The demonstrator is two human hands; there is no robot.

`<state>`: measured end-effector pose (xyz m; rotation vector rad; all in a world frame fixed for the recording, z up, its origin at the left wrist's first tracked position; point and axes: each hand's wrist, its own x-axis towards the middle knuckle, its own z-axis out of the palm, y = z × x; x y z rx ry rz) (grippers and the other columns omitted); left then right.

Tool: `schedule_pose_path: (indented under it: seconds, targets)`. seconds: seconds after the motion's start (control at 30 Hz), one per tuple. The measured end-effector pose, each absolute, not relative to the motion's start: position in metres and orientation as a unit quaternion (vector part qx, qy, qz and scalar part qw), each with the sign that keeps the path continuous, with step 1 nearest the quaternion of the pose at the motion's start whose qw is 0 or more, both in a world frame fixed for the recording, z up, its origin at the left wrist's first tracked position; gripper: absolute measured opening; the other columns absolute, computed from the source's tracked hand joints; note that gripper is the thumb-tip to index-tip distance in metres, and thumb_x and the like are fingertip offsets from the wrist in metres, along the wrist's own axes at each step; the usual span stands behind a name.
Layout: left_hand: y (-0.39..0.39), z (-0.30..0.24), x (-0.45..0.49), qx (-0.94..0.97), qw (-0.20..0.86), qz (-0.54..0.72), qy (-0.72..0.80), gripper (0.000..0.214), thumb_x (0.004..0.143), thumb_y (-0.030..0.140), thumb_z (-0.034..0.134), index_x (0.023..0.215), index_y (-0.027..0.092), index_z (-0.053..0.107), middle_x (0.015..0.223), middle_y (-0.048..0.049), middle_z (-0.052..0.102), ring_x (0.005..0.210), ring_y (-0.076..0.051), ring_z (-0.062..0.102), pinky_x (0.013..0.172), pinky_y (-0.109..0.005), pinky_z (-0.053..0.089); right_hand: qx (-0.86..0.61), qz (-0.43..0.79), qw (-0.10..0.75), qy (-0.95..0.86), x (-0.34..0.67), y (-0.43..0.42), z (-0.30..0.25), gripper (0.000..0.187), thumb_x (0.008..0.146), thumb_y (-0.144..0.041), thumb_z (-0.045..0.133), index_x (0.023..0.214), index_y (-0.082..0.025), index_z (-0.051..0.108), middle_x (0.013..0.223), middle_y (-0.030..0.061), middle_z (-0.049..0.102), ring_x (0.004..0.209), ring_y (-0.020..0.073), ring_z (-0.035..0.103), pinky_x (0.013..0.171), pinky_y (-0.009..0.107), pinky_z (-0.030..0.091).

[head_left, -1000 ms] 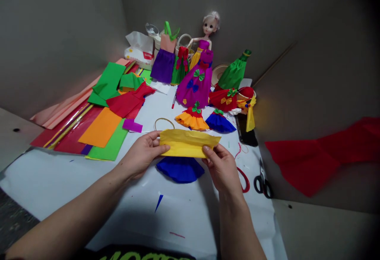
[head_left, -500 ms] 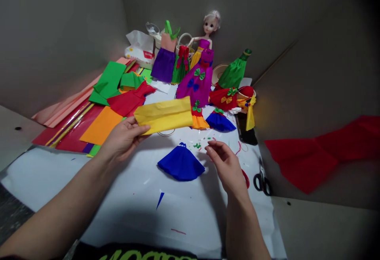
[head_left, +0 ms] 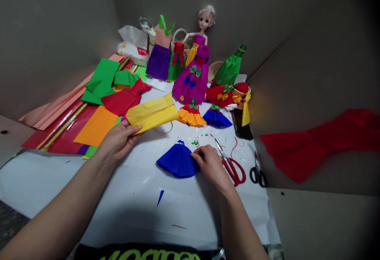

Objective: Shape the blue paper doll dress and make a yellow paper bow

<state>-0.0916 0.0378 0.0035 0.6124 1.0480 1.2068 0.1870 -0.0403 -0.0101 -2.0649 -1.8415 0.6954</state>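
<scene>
My left hand (head_left: 118,141) pinches one end of a folded yellow crepe paper strip (head_left: 152,112), holding it up above the table. My right hand (head_left: 210,165) presses its fingers on the edge of a blue crepe paper doll dress (head_left: 177,161). Just right of that hand lie red-handled scissors (head_left: 233,170), blades pointing away from me. Beyond both hands stand a small orange-and-red paper dress (head_left: 191,114) and a smaller blue one (head_left: 217,119). A doll (head_left: 204,20) stands at the back behind a magenta paper gown (head_left: 191,77).
Stacked coloured paper sheets (head_left: 97,113) lie to the left. Black-handled scissors (head_left: 257,175) and a black phone (head_left: 242,128) sit at the right, with red crepe paper (head_left: 314,145) beyond. Paper scraps dot the white table covering (head_left: 124,208). A thin gold ring (head_left: 163,129) lies behind the strip.
My right hand has let go of the yellow strip and moved down onto the blue dress. The left hand has carried the strip up and left. The red scissors now lie beside my right hand.
</scene>
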Motion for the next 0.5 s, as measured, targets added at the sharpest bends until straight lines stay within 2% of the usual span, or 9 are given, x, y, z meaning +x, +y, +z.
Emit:
schedule_pose_path:
  seconds: [0.17,0.3,0.5]
  targets:
    - [0.040,0.006,-0.095,0.259,0.644,0.539,0.477,0.042,0.070,-0.001,0.069,0.109,0.014,0.070,0.114,-0.0104,0.074,0.102,-0.021,0.072,0.074,-0.017,0.061,-0.711,0.266,0.159,-0.631,0.180,-0.035,-0.011,0.016,0.091,-0.028,0.061,0.076,-0.022,0.064,0.089,0.0044,0.065,0.094,0.0245,0.058,0.085,0.038,0.038]
    - [0.043,0.010,-0.103,0.247,0.627,0.571,0.469,0.047,0.071,-0.003,0.067,0.114,0.015,0.068,0.107,-0.0089,0.075,0.093,-0.018,0.074,0.074,-0.017,0.062,-0.702,0.262,0.199,-0.632,0.171,-0.025,-0.009,0.015,0.091,-0.029,0.061,0.078,-0.022,0.063,0.091,0.0047,0.063,0.096,0.0252,0.056,0.084,0.038,0.037]
    - [0.045,0.010,-0.112,0.249,0.615,0.599,0.448,0.053,0.071,-0.001,0.069,0.121,0.016,0.065,0.109,-0.0092,0.075,0.095,-0.019,0.073,0.077,-0.018,0.061,-0.682,0.238,0.228,-0.653,0.147,0.022,-0.006,0.014,0.091,-0.030,0.060,0.081,-0.021,0.066,0.094,0.0057,0.064,0.099,0.0255,0.056,0.085,0.037,0.037]
